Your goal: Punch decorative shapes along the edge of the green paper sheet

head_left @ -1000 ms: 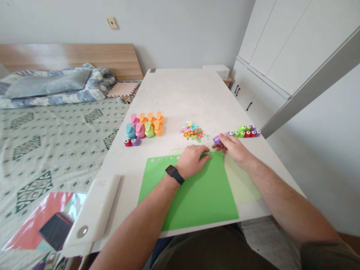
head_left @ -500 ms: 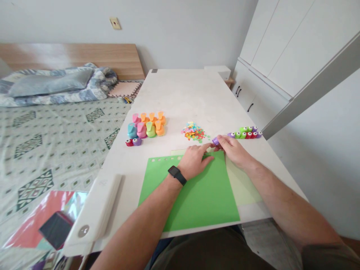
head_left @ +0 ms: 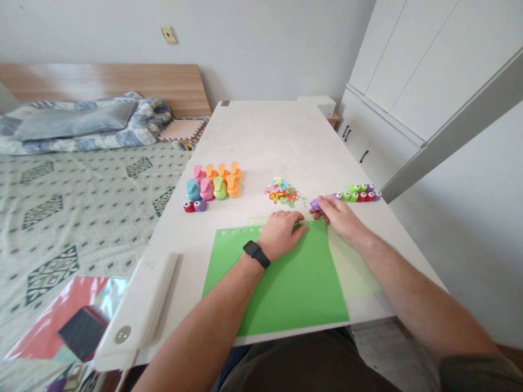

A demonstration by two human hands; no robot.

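A green sheet (head_left: 294,294) with a row of punched holes along its far edge lies on the table over a pale yellow-green sheet (head_left: 355,272). My left hand (head_left: 281,231) rests on its far edge, thumb apart from the bent fingers, holding nothing. In my right hand (head_left: 335,212), a small purple punch (head_left: 316,204) is gripped between thumb and fingers at the sheet's far right corner. Just beyond the hands sits a pile of colourful paper cutouts (head_left: 281,191). Small green, red and purple punches (head_left: 362,193) stand in rows to the right.
Larger punches (head_left: 220,188) stand in rows at the left, with small red and purple ones (head_left: 194,206) before them. A long white device (head_left: 143,299) lies at the table's left edge. A phone-like dark object (head_left: 83,332) is on the bed.
The purple punch in my right hand has come slightly away from my left fingertips. My left fingers have drawn back and curled a little.
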